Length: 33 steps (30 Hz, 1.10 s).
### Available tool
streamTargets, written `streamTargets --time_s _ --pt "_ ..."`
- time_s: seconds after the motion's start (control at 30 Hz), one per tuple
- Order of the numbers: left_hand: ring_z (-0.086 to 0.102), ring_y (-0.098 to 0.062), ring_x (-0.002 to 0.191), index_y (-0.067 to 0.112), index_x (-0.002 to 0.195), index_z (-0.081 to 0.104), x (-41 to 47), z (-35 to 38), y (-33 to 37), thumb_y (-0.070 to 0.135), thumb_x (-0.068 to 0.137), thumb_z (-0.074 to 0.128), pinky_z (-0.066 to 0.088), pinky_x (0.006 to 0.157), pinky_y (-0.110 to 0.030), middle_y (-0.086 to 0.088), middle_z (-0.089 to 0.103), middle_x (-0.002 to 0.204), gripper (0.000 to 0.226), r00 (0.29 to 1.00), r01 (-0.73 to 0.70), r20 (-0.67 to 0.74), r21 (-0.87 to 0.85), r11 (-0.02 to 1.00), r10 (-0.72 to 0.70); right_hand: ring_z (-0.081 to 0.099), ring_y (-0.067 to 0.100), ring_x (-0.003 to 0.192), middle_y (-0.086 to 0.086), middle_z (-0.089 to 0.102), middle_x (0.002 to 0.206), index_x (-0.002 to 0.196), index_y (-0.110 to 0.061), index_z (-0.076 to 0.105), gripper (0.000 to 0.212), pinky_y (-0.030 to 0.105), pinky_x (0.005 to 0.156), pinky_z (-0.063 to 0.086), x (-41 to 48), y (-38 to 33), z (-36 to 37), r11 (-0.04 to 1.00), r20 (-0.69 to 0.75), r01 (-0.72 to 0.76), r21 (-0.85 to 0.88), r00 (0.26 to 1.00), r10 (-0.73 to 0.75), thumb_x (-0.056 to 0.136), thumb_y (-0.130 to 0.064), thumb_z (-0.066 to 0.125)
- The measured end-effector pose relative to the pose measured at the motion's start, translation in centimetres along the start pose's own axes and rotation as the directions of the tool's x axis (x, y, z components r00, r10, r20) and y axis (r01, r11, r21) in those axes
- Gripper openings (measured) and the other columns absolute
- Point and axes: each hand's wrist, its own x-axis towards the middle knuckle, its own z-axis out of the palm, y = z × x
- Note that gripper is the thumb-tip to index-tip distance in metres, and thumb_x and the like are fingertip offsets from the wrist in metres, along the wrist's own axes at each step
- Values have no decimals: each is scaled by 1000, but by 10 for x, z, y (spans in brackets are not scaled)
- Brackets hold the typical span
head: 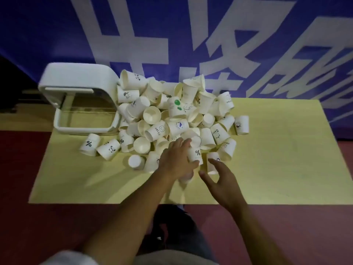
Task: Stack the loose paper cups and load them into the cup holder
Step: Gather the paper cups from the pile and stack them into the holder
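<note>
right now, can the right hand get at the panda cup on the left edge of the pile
Probably not easily: the left hand, gripping the % cup, lies between the open right hand and the panda cup, so it would have to cross over.

Event or exhibition space — blue lettered banner [57, 25], red floor [286, 236]

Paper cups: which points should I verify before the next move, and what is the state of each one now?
1. Left hand grips the % cup: ok.
2. Right hand free for another cup: ok.
3. A loose cup beside the right hand: ok.
4. More cups nested under the left hand: cannot tell.
5. Cup holder has room: ok, no cups seen inside.
</note>
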Motion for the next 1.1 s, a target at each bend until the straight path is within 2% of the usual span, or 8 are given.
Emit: streamTargets --time_s 0.23,0.37,0.53,0.67,0.73,0.8,0.97,1.1 --pt "32 -35 144 27 153 25 82 33 22 49 87 70 39 111 -46 -14 26 159 83 999 18 29 374 927 -31 49 18 140 -1 56 150 145 -17 55 64 36 115 41 38 39 -12 990 63 -131 -59 989 134 92 -50 69" --pt "50 -28 122 20 130 49 100 32 24 32 94 59 42 104 -40 -8 53 132 40 998 -38 -25 453 891 55 56 18 130 -2 61 141 140 -16 58 57 29 102 43 47 55 -17 981 -3 -186 -61 983 186 93 -46 70" --pt "55 -21 113 18 127 55 75 4 15 27 82 72 49 89 -35 -2 55 129 49 988 46 -136 -178 983 -71 52 26 132 7 55 145 147 -13 48 71 43 104 46 59 75 -7 901 -14 -426 -78 904 427 92 -54 68" --pt "66 -21 97 18 117 52 43 -16 -1 18 76 81 52 78 -31 -8 63 120 51 873 365 185 -861 355 -451 56 32 126 9 56 138 146 -14 44 93 47 99 50 67 80 16 778 79 -625 -64 774 628 74 -63 76" --pt "68 -31 110 14 115 51 35 -18 -13 13 68 81 55 88 -38 -19 61 132 56 817 375 400 -916 -143 -415 63 30 111 5 61 123 131 -17 53 94 48 92 55 72 90 29 742 85 -669 -50 737 671 57 -71 72" --pt "63 -38 123 12 117 51 26 -21 -23 4 64 79 53 99 -43 -24 58 140 61 824 349 477 -853 -389 -305 66 28 98 4 64 113 119 -17 58 86 49 84 59 75 103 39 733 76 -680 0 731 678 53 -71 69" --pt "61 -31 128 33 148 48 0 -40 -36 -8 59 75 49 105 -47 -9 62 142 101 879 385 447 -871 -307 -168 63 14 85 6 65 109 112 -16 50 38 34 63 55 62 79 29 767 -1 -608 204 783 622 85 -31 74" --pt "57 -19 134 37 150 46 -17 -53 -47 -12 63 74 52 100 -34 5 56 149 104 916 387 401 -900 -200 -32 62 4 92 -2 64 111 117 -21 48 41 26 64 49 47 60 10 805 -87 -498 324 831 549 88 -23 77"
